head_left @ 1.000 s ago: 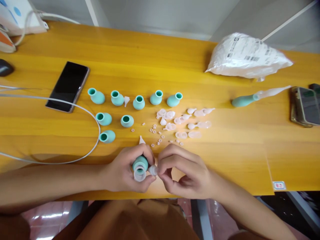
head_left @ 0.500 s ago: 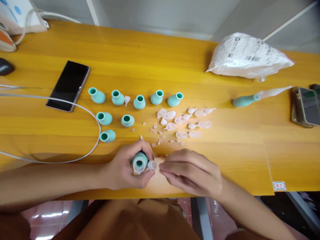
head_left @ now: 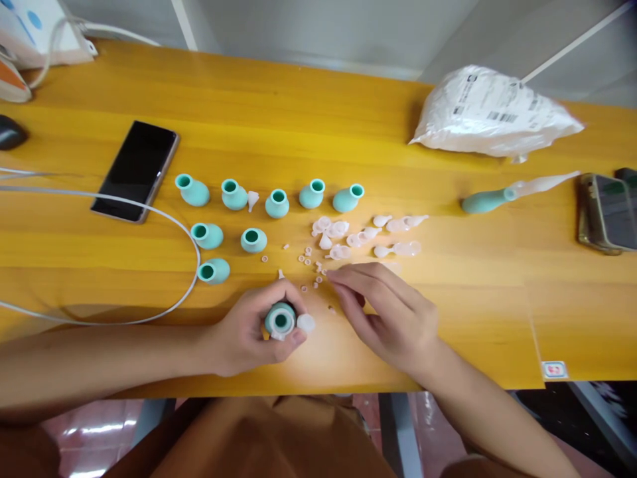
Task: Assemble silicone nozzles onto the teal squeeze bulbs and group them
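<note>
My left hand (head_left: 259, 328) is wrapped round a teal squeeze bulb (head_left: 273, 311), its round mouth facing up with a translucent collar (head_left: 293, 323) around it. A small clear cap (head_left: 306, 323) sticks out beside the bulb at the thumb and fingertips. My right hand (head_left: 385, 312) reaches over the table, thumb and index finger drawn together at a small pale ring (head_left: 324, 272); whether anything is pinched there is hidden. Several more small rings (head_left: 307, 251) lie scattered just beyond. Clear plastic nozzle parts (head_left: 331, 229) lie behind them, some partly covered by my right hand.
Several teal bulbs (head_left: 253, 240) stand or lean at centre left. A white cable (head_left: 196, 245) loops near them, crossing a phone (head_left: 134, 172). At the right are a plastic bag (head_left: 492, 113), a teal bulb with a long nozzle (head_left: 488, 200) and another phone (head_left: 610, 212).
My right hand has moved forward from beside the left hand to the small rings. The bulb and clear cap in my left hand have turned slightly.
</note>
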Demonstrator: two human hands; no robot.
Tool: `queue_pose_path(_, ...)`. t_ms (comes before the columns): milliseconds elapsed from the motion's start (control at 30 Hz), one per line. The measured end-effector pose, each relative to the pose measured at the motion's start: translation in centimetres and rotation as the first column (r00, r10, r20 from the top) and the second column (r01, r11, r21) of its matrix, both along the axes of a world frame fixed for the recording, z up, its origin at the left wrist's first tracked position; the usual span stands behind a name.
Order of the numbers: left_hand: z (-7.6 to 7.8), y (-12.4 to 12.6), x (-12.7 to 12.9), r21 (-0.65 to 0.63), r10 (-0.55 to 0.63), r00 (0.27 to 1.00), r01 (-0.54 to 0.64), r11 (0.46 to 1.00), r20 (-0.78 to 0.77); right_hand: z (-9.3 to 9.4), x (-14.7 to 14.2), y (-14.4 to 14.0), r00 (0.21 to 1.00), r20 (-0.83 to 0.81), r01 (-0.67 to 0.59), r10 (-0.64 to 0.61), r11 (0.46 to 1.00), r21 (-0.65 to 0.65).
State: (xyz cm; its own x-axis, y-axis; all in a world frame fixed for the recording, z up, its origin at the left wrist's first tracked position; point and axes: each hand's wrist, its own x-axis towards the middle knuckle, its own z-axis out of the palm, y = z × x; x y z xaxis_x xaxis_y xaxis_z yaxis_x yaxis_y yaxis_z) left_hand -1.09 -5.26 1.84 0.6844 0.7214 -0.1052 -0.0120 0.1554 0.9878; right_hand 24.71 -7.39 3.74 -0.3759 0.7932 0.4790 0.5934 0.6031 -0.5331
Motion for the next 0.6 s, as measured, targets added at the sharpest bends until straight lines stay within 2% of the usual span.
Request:
queue_pose_path(67, 0.3, 0.2, 0.0, -0.028, -0.013, 1.000, 0.013, 1.000, 0.007, 0.5, -0.1, -0.1, 0.991, -0.078, -0.118, 0.112, 0.991, -0.066)
queue_pose_path(167, 0.5, 0.3, 0.0, -0.034, -0.046, 0.999, 0.047, 0.998, 0.019, 0.7, -0.4, -0.3, 0.964, -0.081, -0.264, 0.255, 0.955, -0.134)
queue_pose_path(233, 0.5, 0.4, -0.1, -0.015, -0.087, 0.996, 0.087, 0.996, 0.022, 0.6, -0.5, -0.4, 0.949, -0.099, -0.313, 0.300, 0.935, -0.165)
queue_pose_path(333, 0.4, 0.6, -0.1, -0.003, -0.136, 0.989, 0.136, 0.991, 0.053, 0.8, -0.4, -0.5, 0.918, -0.224, -0.374, 0.328, 0.903, -0.213)
queue_pose_path(433, 0.2, 0.6, -0.2, -0.021, -0.150, 0.985, 0.152, 0.988, 0.082, 1.5, 0.4, -0.2, 0.902, -0.351, -0.342, 0.251, 0.911, -0.230)
queue_pose_path(500, 0.1, 0.6, -0.1, -0.012, -0.147, 0.985, 0.149, 0.989, 0.085, 1.9, 1.3, 0.4, 0.881, -0.460, -0.250, 0.114, 0.936, -0.247)
queue_pose_path(567, 0.1, 0.6, -0.1, 0.003, -0.144, 0.986, 0.144, 0.990, 0.085, 2.1, 2.5, 1.5, 0.807, -0.588, -0.145, -0.062, 0.944, -0.298)
queue_pose_path(600, 0.1, 0.5, -0.2, 0.007, -0.145, 0.986, 0.145, 0.989, 0.082, 2.1, 3.3, 2.3, 0.745, -0.651, -0.101, -0.147, 0.939, -0.328)
